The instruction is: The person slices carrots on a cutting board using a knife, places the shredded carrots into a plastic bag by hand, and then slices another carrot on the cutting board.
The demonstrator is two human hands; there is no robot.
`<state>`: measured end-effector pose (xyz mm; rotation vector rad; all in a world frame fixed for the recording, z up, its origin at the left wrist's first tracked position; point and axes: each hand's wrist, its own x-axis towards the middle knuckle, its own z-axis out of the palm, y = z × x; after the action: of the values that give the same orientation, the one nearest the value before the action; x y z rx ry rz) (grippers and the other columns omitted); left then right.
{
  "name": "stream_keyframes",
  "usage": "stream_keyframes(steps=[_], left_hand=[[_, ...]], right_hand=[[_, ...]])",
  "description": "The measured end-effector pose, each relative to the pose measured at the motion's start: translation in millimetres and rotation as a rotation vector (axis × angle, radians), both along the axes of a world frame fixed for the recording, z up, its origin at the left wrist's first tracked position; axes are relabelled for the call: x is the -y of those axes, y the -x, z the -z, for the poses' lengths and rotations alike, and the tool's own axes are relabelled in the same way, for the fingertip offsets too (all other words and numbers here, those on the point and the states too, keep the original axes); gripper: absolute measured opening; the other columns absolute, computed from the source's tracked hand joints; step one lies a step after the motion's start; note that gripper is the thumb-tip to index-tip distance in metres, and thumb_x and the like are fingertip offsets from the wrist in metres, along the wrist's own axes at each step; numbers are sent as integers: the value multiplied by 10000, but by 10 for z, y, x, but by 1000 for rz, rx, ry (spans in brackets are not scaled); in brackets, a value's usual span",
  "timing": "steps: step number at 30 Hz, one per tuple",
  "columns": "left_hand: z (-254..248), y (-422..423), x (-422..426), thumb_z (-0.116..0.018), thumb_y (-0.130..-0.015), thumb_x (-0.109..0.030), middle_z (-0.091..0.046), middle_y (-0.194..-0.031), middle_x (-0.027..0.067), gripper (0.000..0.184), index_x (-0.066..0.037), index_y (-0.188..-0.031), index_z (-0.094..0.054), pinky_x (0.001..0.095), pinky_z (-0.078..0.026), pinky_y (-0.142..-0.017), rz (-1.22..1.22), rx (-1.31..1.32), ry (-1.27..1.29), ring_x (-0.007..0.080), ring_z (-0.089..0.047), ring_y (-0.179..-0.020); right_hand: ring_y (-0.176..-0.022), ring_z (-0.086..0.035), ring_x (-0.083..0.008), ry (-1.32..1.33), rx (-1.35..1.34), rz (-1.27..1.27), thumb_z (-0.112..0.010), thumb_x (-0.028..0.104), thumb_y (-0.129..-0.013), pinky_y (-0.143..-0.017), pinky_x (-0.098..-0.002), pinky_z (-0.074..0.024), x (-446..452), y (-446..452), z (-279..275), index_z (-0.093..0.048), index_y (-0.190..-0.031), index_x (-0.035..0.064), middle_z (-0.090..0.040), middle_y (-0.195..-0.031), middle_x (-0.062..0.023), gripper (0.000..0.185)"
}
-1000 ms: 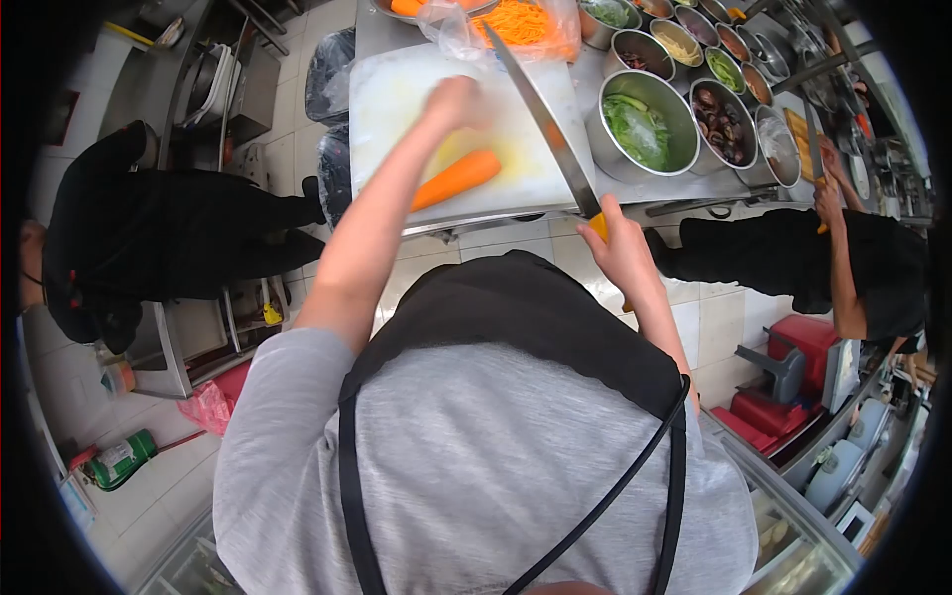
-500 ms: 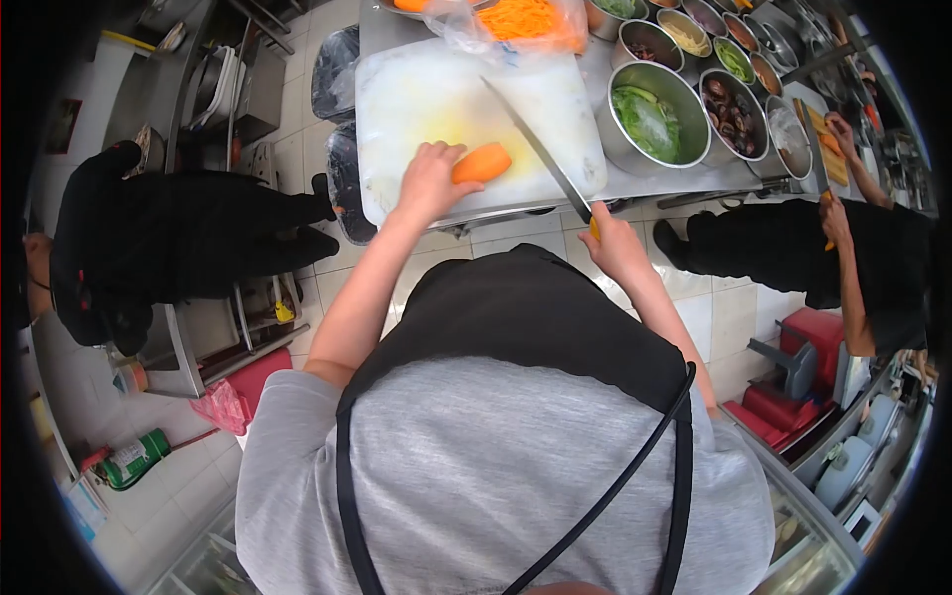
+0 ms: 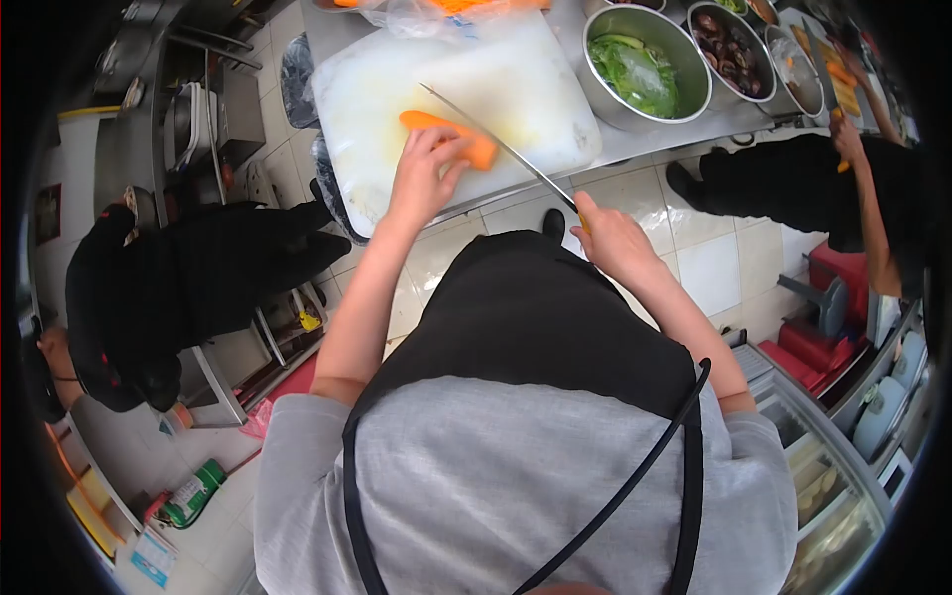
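Observation:
On the white cutting board (image 3: 362,109) lies a peeled orange carrot (image 3: 480,151), slanting from upper left to lower right. The bent fingers of my left hand (image 3: 424,177) rest over its near side and hold it against the board. My right hand (image 3: 617,240) is closed round the yellow handle of a long kitchen knife (image 3: 529,167). The blade points up and left, with its tip above the board past the carrot. From this angle the blade runs close by the carrot's right end; I cannot tell whether they touch.
A clear plastic bag (image 3: 421,18) with shredded carrot sits beyond the board. To the right stand a metal pot of green vegetables (image 3: 640,74) and a pot of dark mushrooms (image 3: 729,55). One co-worker (image 3: 198,288) is at the left, another (image 3: 803,188) with a knife at the right.
The carrot has turned and shows more of its length under my left hand. The knife tip has swung left and lower, nearer the carrot. The whole view has shifted, with the table higher.

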<state>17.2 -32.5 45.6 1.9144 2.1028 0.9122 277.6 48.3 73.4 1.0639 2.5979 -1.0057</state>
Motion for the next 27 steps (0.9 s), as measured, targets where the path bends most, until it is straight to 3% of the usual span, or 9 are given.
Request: stream_keyframes(steps=[16, 19, 24, 27], left_hand=[[70, -207, -128, -708, -674, -81, -592, -940, 47, 249, -89, -917, -654, 350, -479, -736, -100, -140, 7, 249, -544, -900], [44, -210, -145, -707, -672, -80, -587, -952, 36, 261, -99, -926, -652, 351, -483, -733, -105, -154, 75, 244, -541, -916], [13, -230, -166, -707, -662, -68, -583, -950, 24, 267, -94, -921, -647, 354, -488, -734, -116, -177, 120, 245, -539, -927], [19, -232, -162, -707, -659, -64, -585, -949, 25, 262, -90, -912, -646, 354, -489, -736, -112, -172, 102, 247, -540, -929]], right_hand=[[-627, -589, -391, -32, -66, -5, -521, 45, -827, -555, -472, -479, -31, -100, 79, -393, -960, 30, -558, -647, -204, 186], [-621, -589, -391, -51, -52, 10, -512, 26, -810, -539, -465, -480, 15, -126, -53, -404, -1015, 32, -550, -665, -206, 232], [-623, -606, -365, -9, 46, -44, -524, -17, -736, -533, -431, -497, 85, -169, -174, -393, -1172, 36, -546, -728, -210, 459], [-625, -611, -356, -7, 48, -50, -526, -25, -726, -541, -420, -504, 91, -172, -203, -392, -1180, 34, -544, -726, -207, 477]])
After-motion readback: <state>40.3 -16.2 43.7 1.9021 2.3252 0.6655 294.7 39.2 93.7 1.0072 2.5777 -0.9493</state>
